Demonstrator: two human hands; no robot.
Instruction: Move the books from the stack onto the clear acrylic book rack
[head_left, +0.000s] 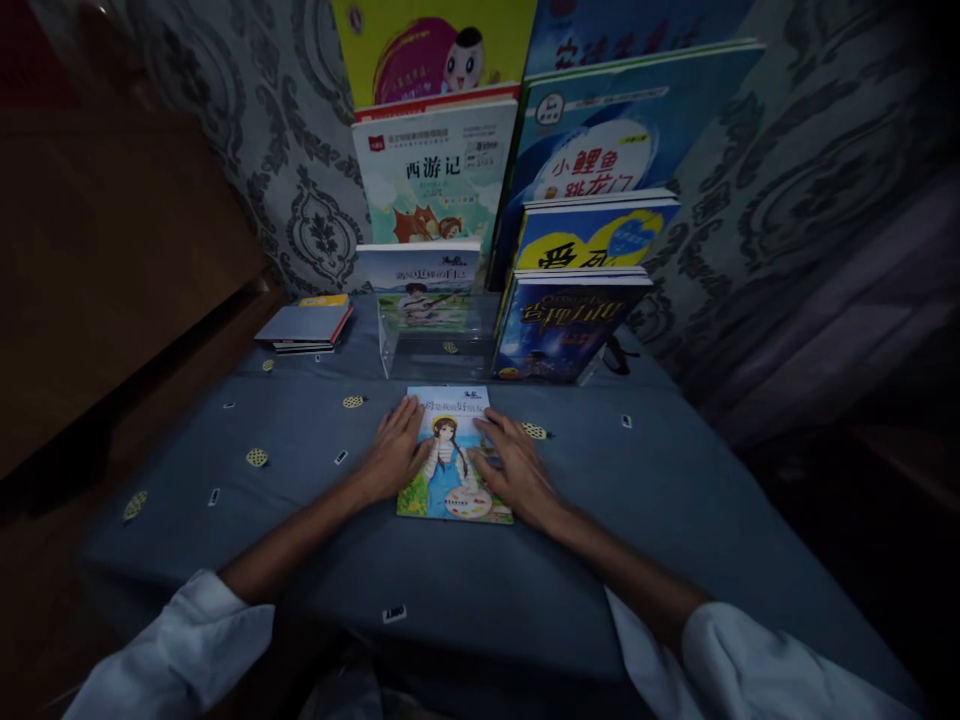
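Note:
A picture-covered paperback book lies flat on the blue-grey tablecloth, showing a girl in blue overalls with braids. My left hand rests along the book's left edge, fingers stretched out and touching the cover. On the opposite side, my right hand lies over the right edge, its fingers spread on the cover. Neither hand is closed round the book. Just behind it stands a clear plastic rack with a book showing a guitar player in its left column.
More books stand in tiers, including a white-and-teal book, a dark blue book and a yellow book. A small stack of books lies at the back left. Patterned wall covering rises behind the table; wooden furniture stands left.

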